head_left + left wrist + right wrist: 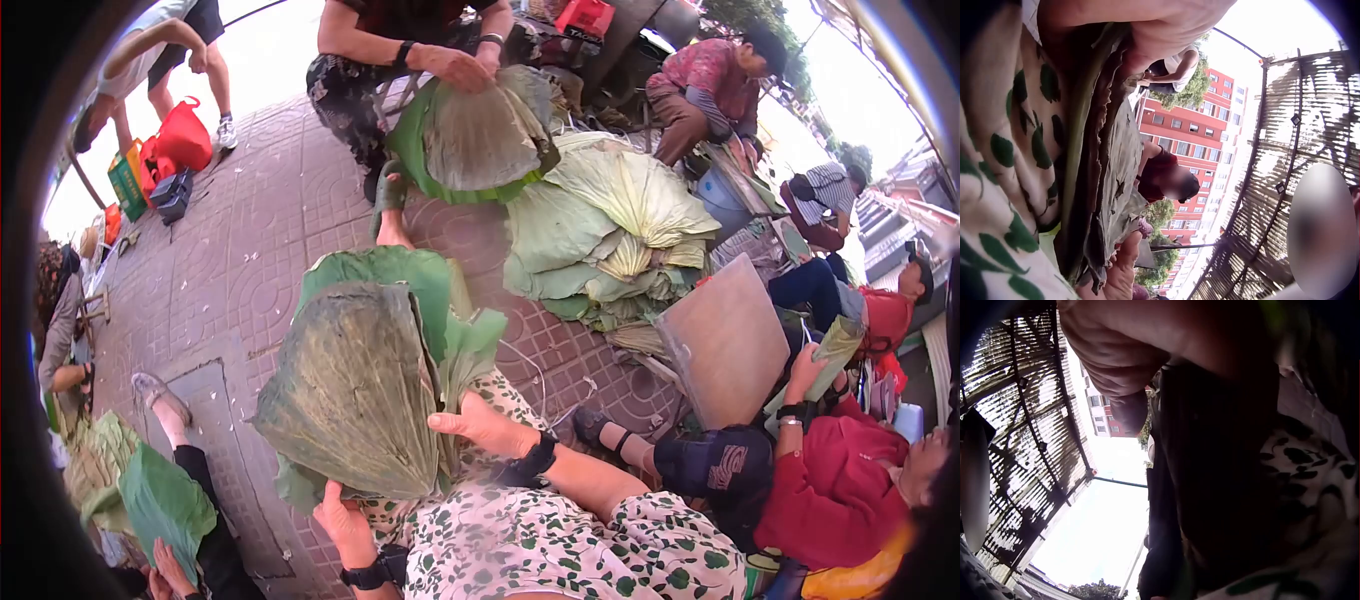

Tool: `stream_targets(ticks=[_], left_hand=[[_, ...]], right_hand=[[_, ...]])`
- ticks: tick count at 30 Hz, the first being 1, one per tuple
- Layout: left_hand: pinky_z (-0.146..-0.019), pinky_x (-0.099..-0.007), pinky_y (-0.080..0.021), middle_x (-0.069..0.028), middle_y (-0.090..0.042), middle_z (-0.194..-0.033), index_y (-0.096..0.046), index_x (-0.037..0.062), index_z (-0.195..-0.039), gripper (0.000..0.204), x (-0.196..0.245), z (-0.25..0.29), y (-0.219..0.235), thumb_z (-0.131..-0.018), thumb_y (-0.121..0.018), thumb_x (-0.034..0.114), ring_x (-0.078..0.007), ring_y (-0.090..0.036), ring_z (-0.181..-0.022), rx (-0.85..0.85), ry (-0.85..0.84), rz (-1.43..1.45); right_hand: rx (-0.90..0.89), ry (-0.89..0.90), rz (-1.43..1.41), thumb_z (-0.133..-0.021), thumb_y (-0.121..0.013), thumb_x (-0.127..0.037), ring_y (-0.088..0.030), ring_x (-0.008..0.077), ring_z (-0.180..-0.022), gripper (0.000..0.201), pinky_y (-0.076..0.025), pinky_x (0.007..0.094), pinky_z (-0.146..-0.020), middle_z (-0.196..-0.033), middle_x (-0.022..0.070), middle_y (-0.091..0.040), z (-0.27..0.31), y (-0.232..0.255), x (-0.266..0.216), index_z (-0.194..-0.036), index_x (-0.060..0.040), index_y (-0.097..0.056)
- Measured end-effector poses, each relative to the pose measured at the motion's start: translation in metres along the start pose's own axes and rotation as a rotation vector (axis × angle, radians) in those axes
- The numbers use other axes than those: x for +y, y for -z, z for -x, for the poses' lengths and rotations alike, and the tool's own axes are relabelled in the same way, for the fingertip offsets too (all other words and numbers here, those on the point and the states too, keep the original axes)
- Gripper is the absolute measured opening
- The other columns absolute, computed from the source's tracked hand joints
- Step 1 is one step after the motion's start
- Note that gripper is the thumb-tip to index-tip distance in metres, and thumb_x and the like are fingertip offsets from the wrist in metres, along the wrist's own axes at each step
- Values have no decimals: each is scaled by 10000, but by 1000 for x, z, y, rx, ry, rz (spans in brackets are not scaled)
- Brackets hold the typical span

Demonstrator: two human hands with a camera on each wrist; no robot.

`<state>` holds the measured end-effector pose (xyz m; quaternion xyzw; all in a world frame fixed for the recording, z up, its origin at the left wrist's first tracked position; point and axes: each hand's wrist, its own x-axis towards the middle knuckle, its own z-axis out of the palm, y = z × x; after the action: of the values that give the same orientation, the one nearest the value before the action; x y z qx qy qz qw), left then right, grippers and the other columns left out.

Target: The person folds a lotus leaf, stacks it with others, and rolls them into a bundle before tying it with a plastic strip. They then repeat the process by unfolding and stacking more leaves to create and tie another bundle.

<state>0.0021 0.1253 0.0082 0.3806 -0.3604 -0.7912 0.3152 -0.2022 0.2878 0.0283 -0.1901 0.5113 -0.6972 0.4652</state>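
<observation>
Over the wearer's lap, on the leaf-print garment (570,545): one folded bundle of large leaves (345,390), dull brown-green on its upper face, fan-shaped, with greener leaf (395,268) showing at its far edge. Long axis: runs from the narrow near end, where the ribs draw together, outward and somewhat left to the broad end.

Left hand (347,525): at the near left corner; grips the lower rim, fingers partly hidden beneath. Right hand (490,428): on the right flank, farther forward; thumb laid over the layered edge, remaining fingers mostly out of sight behind it, apparently pinching it.

Key relation, by judgement: the gathered near end sits between the two hands, while the broad end lies ahead of both sets of fingers, beyond reach of either grip; the right is the nearer to it.

Beyond, on the paving (220,280): one leaf pile (620,215), well apart from both hands.
</observation>
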Motion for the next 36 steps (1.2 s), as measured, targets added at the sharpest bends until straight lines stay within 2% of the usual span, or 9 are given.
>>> stream_targets(ticks=[5,7,13,15,23,26,32,33,36], left_hand=[[-812,-324,-477,-103,-596,-1055,-542,-33,-1053,251,-8,-6,4,-854,-583,114,-183,-585,-931,-42,-52,-25],[-810,-326,-475,-106,-592,-1052,-529,-28,-1035,237,-3,0,-7,-856,-581,118,-181,-576,-938,3,-61,0],[-783,-300,-468,-92,-611,-1009,-587,-34,-1006,215,2,3,-8,-870,-549,129,-159,-587,-907,-119,-87,-24],[-786,-298,-467,-88,-618,-1011,-597,-28,-1023,233,7,3,-10,-867,-551,138,-157,-588,-914,-101,-36,-119],[-745,-287,-479,-86,-602,-1062,-503,-17,-1181,433,13,-1,-42,-829,-650,188,-160,-604,-854,-167,-18,-70],[-754,-302,-477,-72,-593,-957,-470,-3,-1218,466,23,-3,-61,-818,-641,164,-154,-576,-798,-414,-78,-342],[-690,-244,-491,-59,-600,-907,-488,1,-1187,408,16,-5,-88,-827,-651,105,-108,-569,-751,-550,-74,-389],[-681,-236,-489,-58,-601,-902,-493,1,-1180,389,15,-6,-89,-832,-644,88,-106,-568,-748,-550,-76,-398],[-660,-225,-483,-60,-611,-874,-500,1,-1166,342,17,-6,-91,-851,-610,74,-101,-568,-715,-540,-74,-425]], right_hand=[[-48,-53,303,-777,-687,-432,-210,257,-1338,944,-159,332,-1098,-1429,187,-260,12,-15,-11,-1372,92,-177],[-123,-33,168,-769,-696,-426,-227,261,-1331,953,-173,329,-1094,-1422,196,-268,10,-17,-11,-1366,106,-177],[-6,-20,115,-804,-679,-276,-388,194,-1213,727,-284,301,-1030,-1314,145,-436,14,-22,-11,-1301,114,-319],[2,-121,82,-803,-674,-225,-433,167,-1152,676,-325,289,-998,-1281,119,-466,14,-20,-11,-1288,110,-341],[128,136,-242,-805,-624,-71,-507,146,-1073,531,-386,301,-946,-1205,66,-542,30,12,-42,-1289,6,-419],[317,322,-273,-821,-613,-61,-584,124,-921,394,-457,270,-842,-1077,53,-609,51,23,-73,-1190,31,-509],[619,633,-126,-804,-571,-9,-574,124,-945,236,-441,283,-837,-1045,53,-630,95,70,-138,-1034,8,-619],[657,667,-128,-788,-588,-16,-586,176,-972,414,-463,320,-872,-1100,56,-604,102,84,-141,-1195,-1,-511],[812,845,-18,-797,-587,-37,-554,173,-1020,460,-435,316,-904,-1150,66,-565,126,83,-171,-1238,-5,-461]])
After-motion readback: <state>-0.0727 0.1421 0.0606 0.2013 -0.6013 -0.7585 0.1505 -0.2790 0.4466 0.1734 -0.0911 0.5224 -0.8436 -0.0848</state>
